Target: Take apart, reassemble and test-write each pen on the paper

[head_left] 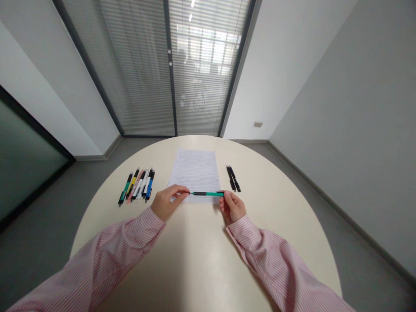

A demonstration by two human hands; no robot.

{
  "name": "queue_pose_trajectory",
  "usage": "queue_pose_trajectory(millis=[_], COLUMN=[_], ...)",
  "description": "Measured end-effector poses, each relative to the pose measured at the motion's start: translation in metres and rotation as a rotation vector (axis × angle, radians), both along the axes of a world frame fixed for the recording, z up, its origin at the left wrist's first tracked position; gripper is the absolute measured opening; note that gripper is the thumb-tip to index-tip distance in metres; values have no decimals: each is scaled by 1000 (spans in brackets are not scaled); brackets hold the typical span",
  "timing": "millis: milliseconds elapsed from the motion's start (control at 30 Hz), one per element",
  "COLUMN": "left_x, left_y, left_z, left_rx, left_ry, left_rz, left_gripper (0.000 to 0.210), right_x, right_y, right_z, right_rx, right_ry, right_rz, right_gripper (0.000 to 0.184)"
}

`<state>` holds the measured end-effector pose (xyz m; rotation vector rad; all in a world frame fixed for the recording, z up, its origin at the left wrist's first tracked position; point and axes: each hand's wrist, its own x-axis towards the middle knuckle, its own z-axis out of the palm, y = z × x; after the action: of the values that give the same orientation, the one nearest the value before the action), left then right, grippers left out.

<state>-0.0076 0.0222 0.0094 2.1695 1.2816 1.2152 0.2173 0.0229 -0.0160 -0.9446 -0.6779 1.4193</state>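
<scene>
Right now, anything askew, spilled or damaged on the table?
Nothing stands out: left hand and right hand hold a green pen by its ends over the paper; grouped pens lie left, two black pens right.

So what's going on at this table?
A person in pink-striped sleeves is holding a green-and-black pen sideways between two bare hands, in front of the near part of a lined sheet of paper. The left hand has its grip at the narrow tip end, and the right hand at the other end. Assorted pens lie bunched on the table to the left; two black pens lie to the right.
</scene>
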Motion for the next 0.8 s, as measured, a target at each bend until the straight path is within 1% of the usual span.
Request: queue_pose_trajectory(millis=[167,333,467,667,800], left_x=[0,5,7,6,5], left_y=[2,2,1,2,2], left_z=[-3,-5,-3,-5,-6], left_rx=[-203,-364,-493,-568,-527], left_ry=[-227,-446,-530,-592,-575], left_rz=[-35,-90,-97,-120,-130], left_gripper=[17,22,27,29,23], right_x=[1,0,-1,-1,-1], right_y=[-2,-3,-3,-3,-3], right_z=[0,1,1,2,1], right_rx=[-25,-42,-31,-28,-6], right_ry=[32,53,54,45,15], right_rz=[-9,-6,-11,-17,1], right_gripper=[38,40,39,40,39])
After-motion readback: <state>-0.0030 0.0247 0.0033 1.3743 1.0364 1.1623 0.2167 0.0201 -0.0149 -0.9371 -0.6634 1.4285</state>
